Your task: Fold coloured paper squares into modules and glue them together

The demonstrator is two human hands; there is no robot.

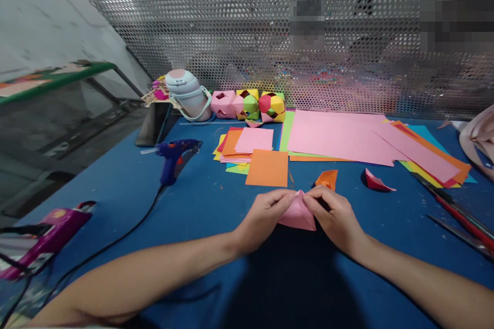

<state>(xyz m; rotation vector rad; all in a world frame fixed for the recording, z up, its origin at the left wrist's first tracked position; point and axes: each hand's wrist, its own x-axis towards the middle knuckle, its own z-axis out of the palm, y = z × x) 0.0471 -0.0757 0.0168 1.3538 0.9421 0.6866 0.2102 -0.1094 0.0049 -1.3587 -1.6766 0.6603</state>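
A pink sheet of folding paper (298,215), partly folded, is pinched near its top point between my two hands. My left hand (266,216) grips its left side with thumb and fingers, and my right hand (335,216) grips the right side. Just beyond my right fingers lies a folded orange paper piece (327,179). Farther right rests a folded red and pink piece (377,181). A flat orange square (267,168) lies beyond my left hand, in front of a stack of coloured squares (252,140).
A blue glue gun (172,157) with a trailing cord lies left, near a purple power strip (57,231). Folded paper balls (247,104) and a lidded bottle (189,95) stand at the back. Pink sheets (335,136) and scissors (463,216) lie right. A perforated metal screen (239,25) closes the back.
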